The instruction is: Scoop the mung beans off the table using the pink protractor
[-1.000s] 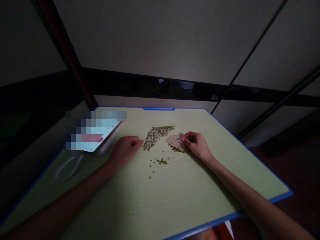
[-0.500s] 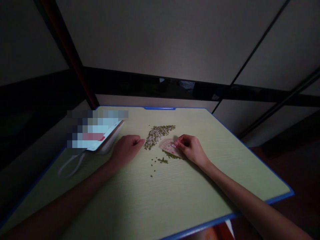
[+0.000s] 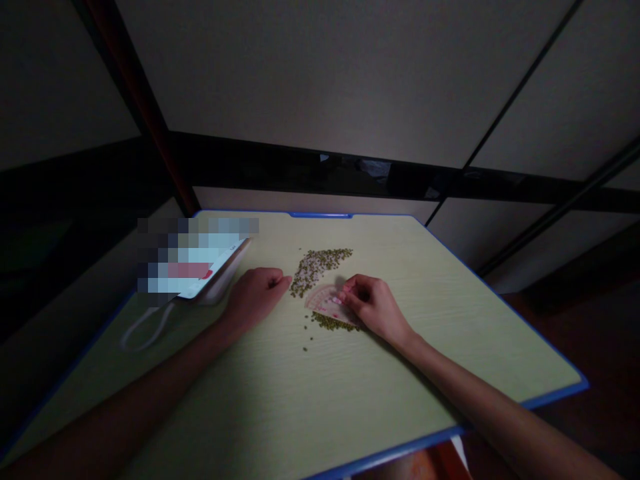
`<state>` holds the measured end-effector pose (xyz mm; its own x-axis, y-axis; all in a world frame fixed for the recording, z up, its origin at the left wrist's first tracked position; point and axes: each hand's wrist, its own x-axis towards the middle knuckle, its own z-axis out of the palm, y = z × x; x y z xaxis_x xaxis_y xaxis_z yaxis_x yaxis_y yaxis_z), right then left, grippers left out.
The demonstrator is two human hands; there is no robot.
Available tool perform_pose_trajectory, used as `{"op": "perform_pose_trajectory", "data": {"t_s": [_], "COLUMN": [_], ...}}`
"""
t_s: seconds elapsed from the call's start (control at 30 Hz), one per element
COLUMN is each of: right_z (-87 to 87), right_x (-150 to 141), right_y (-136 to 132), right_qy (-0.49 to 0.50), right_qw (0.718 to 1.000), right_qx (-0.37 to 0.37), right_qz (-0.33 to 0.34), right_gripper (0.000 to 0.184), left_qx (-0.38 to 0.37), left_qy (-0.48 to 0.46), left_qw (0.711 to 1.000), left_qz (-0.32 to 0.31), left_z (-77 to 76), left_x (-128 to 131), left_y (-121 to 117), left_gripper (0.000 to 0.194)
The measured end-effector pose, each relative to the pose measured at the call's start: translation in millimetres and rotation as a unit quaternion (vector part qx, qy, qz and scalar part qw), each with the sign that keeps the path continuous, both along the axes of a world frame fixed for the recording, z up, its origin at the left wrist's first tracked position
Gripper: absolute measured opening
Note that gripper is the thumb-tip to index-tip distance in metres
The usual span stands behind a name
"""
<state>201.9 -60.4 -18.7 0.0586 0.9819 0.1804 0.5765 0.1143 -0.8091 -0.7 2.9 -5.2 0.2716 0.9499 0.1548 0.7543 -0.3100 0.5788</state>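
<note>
A pile of small green beans (image 3: 319,266) lies on the pale green table (image 3: 350,393), with a smaller clump (image 3: 331,323) and a few stray beans nearer me. My right hand (image 3: 373,305) pinches a pink half-round protractor (image 3: 325,305) whose straight edge rests against the smaller clump. My left hand (image 3: 255,295) rests on the table just left of the big pile, fingers curled in, nothing visible in it.
A phone with a lit screen (image 3: 200,270) lies at the table's back left on a white block, with a white cable loop (image 3: 143,327) trailing toward me. The table has a blue rim (image 3: 555,393). Dark walls and floor surround it.
My right hand has slid the protractor leftward and toward me, sweeping scattered beans into a clump along its edge. My left hand has stayed put.
</note>
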Motion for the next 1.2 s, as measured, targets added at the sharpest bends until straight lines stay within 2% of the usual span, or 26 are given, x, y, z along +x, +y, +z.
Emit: {"op": "perform_pose_trajectory", "data": {"t_s": [0.3,0.63,0.9,1.2], "right_z": [1.9,7.7,8.0,7.8], "right_x": [-15,-26,-38,-53], "right_y": [-5,-5,-2,-3], "right_qy": [0.038,0.065,0.047,0.023], "right_qw": [0.998,0.983,0.968,0.955], "right_qx": [-0.014,-0.062,-0.054,-0.022], "right_qz": [0.042,0.161,0.242,0.294], "right_gripper": [0.011,0.009,0.013,0.011], "left_qx": [0.003,0.004,0.006,0.009], "left_qy": [-0.003,-0.011,-0.016,-0.026], "left_qw": [1.0,1.0,1.0,1.0], "left_qz": [0.0,0.005,0.003,-0.009], "left_z": [0.4,-0.9,-0.9,-1.5], "left_x": [1,2,1,1], "left_y": [0,0,-1,-1], "left_gripper": [0.034,0.034,0.035,0.033]}}
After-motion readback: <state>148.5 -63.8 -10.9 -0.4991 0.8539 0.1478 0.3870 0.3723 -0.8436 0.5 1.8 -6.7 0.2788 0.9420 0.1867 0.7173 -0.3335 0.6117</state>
